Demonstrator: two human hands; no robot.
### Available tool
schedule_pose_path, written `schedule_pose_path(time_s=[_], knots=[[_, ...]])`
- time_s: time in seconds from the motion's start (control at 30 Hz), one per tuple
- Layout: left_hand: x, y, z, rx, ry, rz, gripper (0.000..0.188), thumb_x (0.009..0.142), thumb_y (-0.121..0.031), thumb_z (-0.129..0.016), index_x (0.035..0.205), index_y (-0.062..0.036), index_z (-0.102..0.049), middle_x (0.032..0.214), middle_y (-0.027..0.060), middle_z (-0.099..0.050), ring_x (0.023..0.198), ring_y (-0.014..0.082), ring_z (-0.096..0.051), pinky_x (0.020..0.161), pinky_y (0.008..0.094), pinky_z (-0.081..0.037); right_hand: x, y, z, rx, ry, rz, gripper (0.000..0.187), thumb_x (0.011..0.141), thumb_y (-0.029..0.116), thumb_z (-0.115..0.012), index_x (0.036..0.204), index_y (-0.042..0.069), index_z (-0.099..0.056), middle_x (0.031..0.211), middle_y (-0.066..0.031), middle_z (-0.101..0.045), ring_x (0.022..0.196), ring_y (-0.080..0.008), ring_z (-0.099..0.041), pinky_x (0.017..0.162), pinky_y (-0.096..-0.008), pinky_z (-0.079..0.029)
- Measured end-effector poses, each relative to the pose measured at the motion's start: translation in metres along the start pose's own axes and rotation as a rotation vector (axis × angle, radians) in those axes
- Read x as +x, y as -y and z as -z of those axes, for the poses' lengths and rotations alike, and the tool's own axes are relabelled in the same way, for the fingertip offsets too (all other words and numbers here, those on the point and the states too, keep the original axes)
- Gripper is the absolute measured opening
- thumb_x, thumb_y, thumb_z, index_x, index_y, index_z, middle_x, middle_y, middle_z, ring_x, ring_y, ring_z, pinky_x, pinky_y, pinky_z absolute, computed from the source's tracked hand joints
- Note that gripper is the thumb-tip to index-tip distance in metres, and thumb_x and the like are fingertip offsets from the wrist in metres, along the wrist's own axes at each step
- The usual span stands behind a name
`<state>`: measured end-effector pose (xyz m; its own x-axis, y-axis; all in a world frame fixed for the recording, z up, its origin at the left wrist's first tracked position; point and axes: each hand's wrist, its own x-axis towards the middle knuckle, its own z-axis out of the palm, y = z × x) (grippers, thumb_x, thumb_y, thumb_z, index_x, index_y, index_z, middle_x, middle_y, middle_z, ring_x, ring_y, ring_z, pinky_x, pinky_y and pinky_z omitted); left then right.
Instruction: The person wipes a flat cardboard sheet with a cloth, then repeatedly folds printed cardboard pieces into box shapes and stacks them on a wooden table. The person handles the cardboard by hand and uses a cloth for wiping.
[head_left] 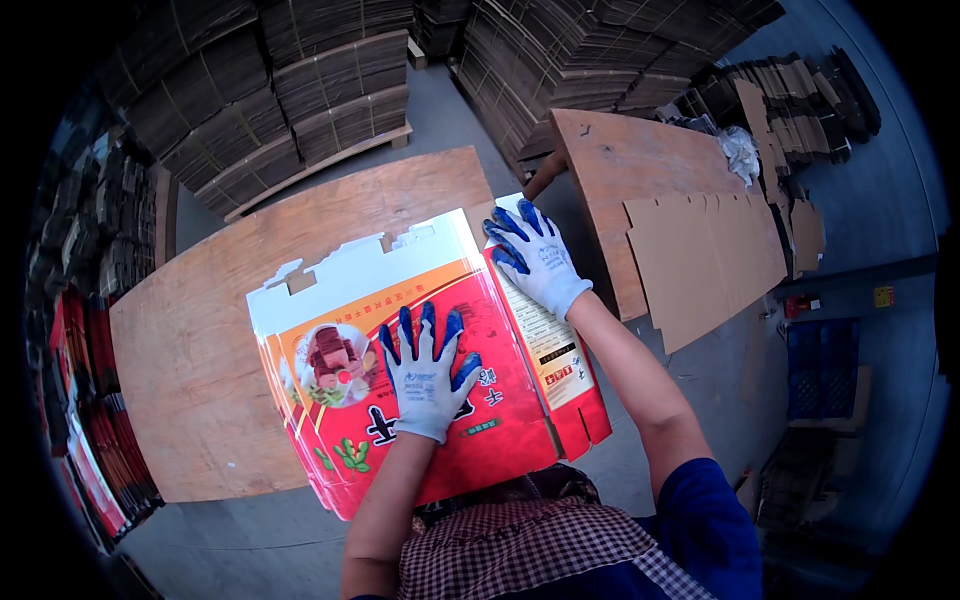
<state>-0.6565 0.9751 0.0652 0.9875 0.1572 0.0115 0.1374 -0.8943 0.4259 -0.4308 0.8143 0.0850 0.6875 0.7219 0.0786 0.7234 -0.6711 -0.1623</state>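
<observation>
A flat printed carton blank point(506, 350), red with an orange band and white flaps, lies on the wooden table in front of me. It bears a picture of food on a plate point(335, 362). My left hand point(425, 378), in a white glove with blue-coated fingers, rests flat on the middle of the main panel with its fingers spread. My right hand point(540, 258), gloved alike, lies palm down over the far end of the narrow side panel point(555, 350), to the right of a crease. Its fingers are stretched and slightly apart. Neither hand grips anything.
The plywood table point(190, 380) reaches out left. To the right, a second wooden table point(640, 150) carries a plain brown cardboard sheet point(705, 260) and a crumpled white bag point(740, 155). Bundled cardboard stacks point(340, 95) stand behind on pallets. Red printed cartons point(100, 420) are piled at the left.
</observation>
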Motion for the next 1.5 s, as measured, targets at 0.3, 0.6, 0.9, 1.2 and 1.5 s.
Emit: schedule_pose_path(time_s=[0.3,0.6,0.9,1.2,1.5], knots=[[-0.002,0.0,-0.002,-0.007,-0.002,0.002,0.065,0.085,-0.055,-0.067,0.138,-0.0196,-0.062,0.16,0.0181,-0.034,0.152,0.0464,-0.016,0.121,0.0666,-0.002,0.014,0.044,-0.017,-0.14,0.04,-0.295,0.054,0.098,0.035,-0.054,0.15,0.02,-0.045,0.16,-0.0086,-0.035,0.148,-0.0356,-0.03,0.113,-0.0592,-0.028],[-0.001,0.0,-0.002,0.074,-0.01,0.021,0.07,0.087,-0.057,-0.065,0.146,-0.0222,-0.054,0.165,0.0127,-0.026,0.154,0.0415,-0.013,0.122,0.0647,-0.003,-0.07,0.071,-0.029,-0.16,-0.17,-0.429,0.057,0.1,0.036,-0.049,0.151,0.011,-0.045,0.158,-0.0126,-0.039,0.144,-0.0379,-0.034,0.106,-0.0576,-0.034],[0.001,-0.004,0.005,0.047,0.037,0.045,0.074,0.088,-0.054,-0.065,0.151,-0.0193,-0.048,0.164,0.0152,-0.028,0.154,0.0409,-0.014,0.122,0.0635,-0.005,-0.196,0.07,0.022,0.341,0.029,-0.785,0.096,0.084,0.046,-0.075,0.154,-0.003,-0.03,0.138,-0.0269,-0.054,0.118,-0.0415,-0.058,0.101,-0.0462,-0.046],[-0.016,0.017,0.008,0.206,-0.044,0.088,0.08,0.088,-0.052,-0.064,0.156,-0.0156,-0.039,0.165,0.0196,-0.024,0.153,0.043,-0.015,0.123,0.0614,-0.004,-0.207,-0.01,0.002,0.417,-0.256,-0.663,0.069,0.081,0.04,-0.079,0.137,0.006,-0.056,0.128,-0.0184,-0.065,0.112,-0.0337,-0.065,0.097,-0.0435,-0.051],[-0.021,0.025,0.002,0.149,-0.064,0.048,0.078,0.086,-0.046,-0.066,0.152,-0.0117,-0.043,0.163,0.0229,-0.026,0.152,0.0477,-0.015,0.122,0.0646,-0.005,-0.248,-0.215,-0.043,-0.175,0.469,-1.217,0.099,0.088,0.038,-0.071,0.161,0.007,-0.013,0.167,-0.0191,-0.017,0.151,-0.0431,-0.024,0.12,-0.0554,-0.028]])
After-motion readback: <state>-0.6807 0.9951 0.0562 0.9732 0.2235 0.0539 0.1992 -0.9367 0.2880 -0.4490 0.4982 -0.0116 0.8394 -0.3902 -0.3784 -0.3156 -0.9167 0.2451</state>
